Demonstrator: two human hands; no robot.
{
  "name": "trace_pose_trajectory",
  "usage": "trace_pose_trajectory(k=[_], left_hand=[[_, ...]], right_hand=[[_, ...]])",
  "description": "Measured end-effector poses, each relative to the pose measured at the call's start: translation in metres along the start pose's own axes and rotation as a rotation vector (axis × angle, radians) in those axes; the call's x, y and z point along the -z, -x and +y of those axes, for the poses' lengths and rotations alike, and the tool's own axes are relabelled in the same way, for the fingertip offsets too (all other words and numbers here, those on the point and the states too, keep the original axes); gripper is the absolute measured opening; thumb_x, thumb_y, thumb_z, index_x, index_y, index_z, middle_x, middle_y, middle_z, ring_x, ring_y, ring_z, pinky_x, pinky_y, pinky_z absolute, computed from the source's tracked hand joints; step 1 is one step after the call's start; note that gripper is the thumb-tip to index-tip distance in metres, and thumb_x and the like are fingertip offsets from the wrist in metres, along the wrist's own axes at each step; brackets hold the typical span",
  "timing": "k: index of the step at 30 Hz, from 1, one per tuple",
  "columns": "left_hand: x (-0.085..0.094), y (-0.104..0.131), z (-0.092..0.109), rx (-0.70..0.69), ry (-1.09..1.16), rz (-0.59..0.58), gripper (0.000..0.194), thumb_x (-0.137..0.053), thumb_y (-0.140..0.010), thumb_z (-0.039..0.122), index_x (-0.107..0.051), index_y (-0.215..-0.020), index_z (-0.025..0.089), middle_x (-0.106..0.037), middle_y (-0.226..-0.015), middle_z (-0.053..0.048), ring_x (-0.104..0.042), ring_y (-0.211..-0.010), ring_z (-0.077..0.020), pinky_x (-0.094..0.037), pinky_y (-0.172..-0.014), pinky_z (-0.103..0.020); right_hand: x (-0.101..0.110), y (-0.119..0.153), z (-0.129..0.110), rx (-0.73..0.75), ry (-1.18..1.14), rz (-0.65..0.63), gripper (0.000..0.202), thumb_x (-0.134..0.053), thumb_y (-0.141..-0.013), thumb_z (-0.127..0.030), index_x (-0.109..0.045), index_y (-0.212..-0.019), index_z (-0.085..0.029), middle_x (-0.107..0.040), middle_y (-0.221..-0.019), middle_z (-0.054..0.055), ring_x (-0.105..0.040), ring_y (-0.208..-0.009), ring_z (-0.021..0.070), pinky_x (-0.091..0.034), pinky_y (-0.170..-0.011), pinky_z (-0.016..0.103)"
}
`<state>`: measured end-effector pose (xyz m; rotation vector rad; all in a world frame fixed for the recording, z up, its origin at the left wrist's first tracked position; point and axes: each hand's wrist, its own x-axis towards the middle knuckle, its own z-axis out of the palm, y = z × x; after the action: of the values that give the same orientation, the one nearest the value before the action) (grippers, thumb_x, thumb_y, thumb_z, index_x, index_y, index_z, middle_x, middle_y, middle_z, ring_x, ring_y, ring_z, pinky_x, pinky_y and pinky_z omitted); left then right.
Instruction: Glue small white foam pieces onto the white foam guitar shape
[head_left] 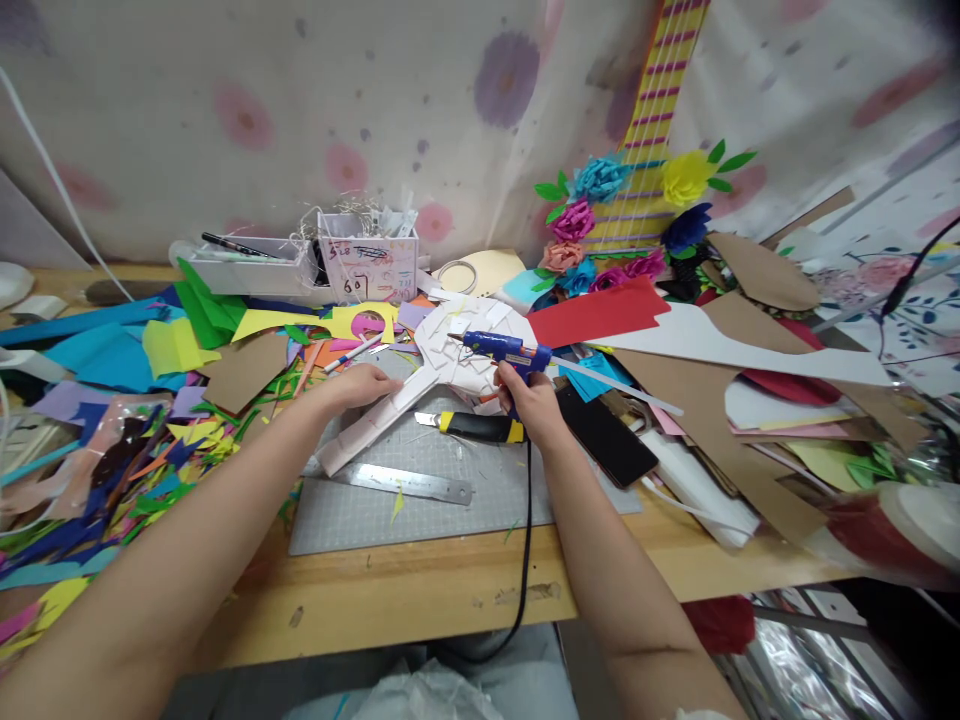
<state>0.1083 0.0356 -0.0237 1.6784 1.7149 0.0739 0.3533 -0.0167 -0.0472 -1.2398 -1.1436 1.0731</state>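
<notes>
- White box (371,268): handwriting in dark and reddish ink covers the front. A large dark "60" can be read low on the left, with pen lines around it. Higher up on the left is a number that looks like "528", though its first digit is unclear. Beside it are scribbled-over marks, and the fainter figures on the right cannot be read.
- Metal ruler (405,483): small print and scale marks, too small to read.
- Blue glue gun (493,346): pale marking on the body, too blurred to read.
</notes>
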Motion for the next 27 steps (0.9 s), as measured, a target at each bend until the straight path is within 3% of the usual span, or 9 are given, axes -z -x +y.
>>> trace_pose_trajectory(k=[3, 8, 14, 18, 23, 27], left_hand=[[0.0, -0.001, 0.001, 0.005, 0.09, -0.05, 0.038, -0.071, -0.059, 0.05, -0.05, -0.049, 0.02, -0.037, -0.047, 0.003, -0.033, -0.049, -0.0121, -0.02, -0.05, -0.027], [0.0, 0.0, -0.002, -0.056, 0.323, -0.087, 0.038, -0.071, -0.056, 0.053, -0.055, -0.059, 0.018, -0.048, -0.056, 0.002, -0.039, -0.054, -0.0121, -0.026, -0.052, -0.026], [0.003, 0.012, -0.001, -0.14, 0.156, 0.098, 0.036, -0.064, -0.064, 0.054, -0.054, -0.061, 0.019, -0.045, -0.052, 0.003, -0.037, -0.049, -0.0116, -0.025, -0.049, -0.026], [0.0, 0.016, 0.002, -0.19, 0.093, 0.151, 0.035, -0.062, -0.066, 0.052, -0.054, -0.059, 0.019, -0.046, -0.051, 0.002, -0.037, -0.05, -0.0115, -0.024, -0.049, -0.026], [-0.003, 0.012, 0.002, -0.213, 0.088, 0.145, 0.032, -0.063, -0.062, 0.051, -0.059, -0.06, 0.019, -0.056, -0.058, 0.0, -0.044, -0.053, -0.0132, -0.028, -0.049, -0.026], [0.0, 0.009, 0.003, -0.175, 0.024, 0.061, 0.035, -0.064, -0.06, 0.054, -0.061, -0.057, 0.019, -0.053, -0.053, 0.0, -0.043, -0.052, -0.0136, -0.027, -0.048, -0.026]], right_hand=[[0.0, 0.001, -0.002, -0.007, -0.011, 0.001, 0.042, -0.064, -0.068, -0.06, -0.05, -0.065, -0.02, -0.042, -0.041, -0.007, -0.036, -0.035, 0.0071, -0.03, -0.039, 0.024], [0.0, 0.001, -0.004, -0.012, -0.026, 0.017, 0.044, -0.066, -0.066, -0.061, -0.049, -0.064, -0.02, -0.045, -0.045, -0.006, -0.036, -0.035, 0.0065, -0.029, -0.038, 0.024], [-0.001, 0.001, -0.003, -0.005, -0.016, 0.004, 0.044, -0.066, -0.066, -0.061, -0.049, -0.064, -0.02, -0.046, -0.046, -0.006, -0.037, -0.035, 0.0066, -0.03, -0.038, 0.024], [-0.001, 0.001, -0.001, -0.025, -0.002, 0.002, 0.043, -0.065, -0.067, -0.06, -0.05, -0.064, -0.02, -0.043, -0.042, -0.006, -0.037, -0.035, 0.0071, -0.029, -0.038, 0.024], [-0.002, 0.002, -0.004, -0.038, -0.007, 0.016, 0.044, -0.067, -0.065, -0.06, -0.05, -0.063, -0.02, -0.046, -0.046, -0.005, -0.037, -0.035, 0.0068, -0.03, -0.038, 0.024], [-0.002, 0.002, -0.006, -0.035, -0.024, 0.018, 0.044, -0.067, -0.065, -0.059, -0.05, -0.063, -0.02, -0.046, -0.046, -0.005, -0.037, -0.035, 0.0065, -0.03, -0.038, 0.024]])
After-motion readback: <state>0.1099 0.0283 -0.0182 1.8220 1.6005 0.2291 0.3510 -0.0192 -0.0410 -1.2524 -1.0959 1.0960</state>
